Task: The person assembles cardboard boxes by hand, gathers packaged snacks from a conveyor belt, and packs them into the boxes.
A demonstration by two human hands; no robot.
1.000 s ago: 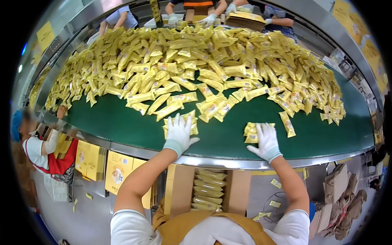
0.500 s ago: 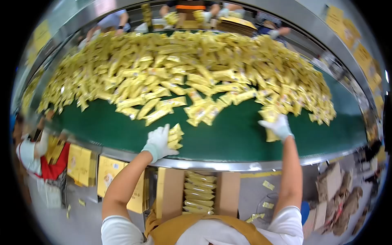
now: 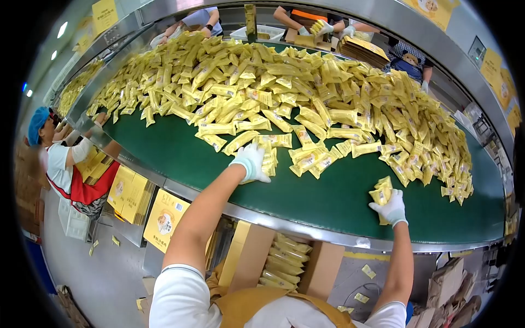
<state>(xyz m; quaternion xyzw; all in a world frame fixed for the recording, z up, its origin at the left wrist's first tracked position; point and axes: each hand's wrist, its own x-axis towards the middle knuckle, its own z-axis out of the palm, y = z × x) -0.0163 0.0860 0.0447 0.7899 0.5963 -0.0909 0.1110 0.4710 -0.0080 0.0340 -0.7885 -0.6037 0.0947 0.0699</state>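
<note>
Fingers of the left hand (image 3: 251, 163), gloved in white, were bent over a small bunch of yellow packets (image 3: 269, 160) at the near edge of the pile (image 3: 262, 82); how firmly they gripped, I could not tell. The right hand (image 3: 392, 209), farther right and nearer, had thumb and fingers closed around a second bunch (image 3: 381, 191), apart from the pile. A loose hold on slick wrappers could, I judged, let a packet slip out, and pulling the left bunch could drag along packets lying beside it. Underneath was a green belt (image 3: 322, 197) with a metal rim (image 3: 363, 242), its far side buried by the pile. Below the rim, nearer, an open carton (image 3: 324, 268) held a row of packets. On the far side, a co-worker's gloved hand (image 3: 325, 28) held packets; at left stood a person in a blue cap (image 3: 38, 124). Stray packets lay on the grey floor (image 3: 104, 276).
</note>
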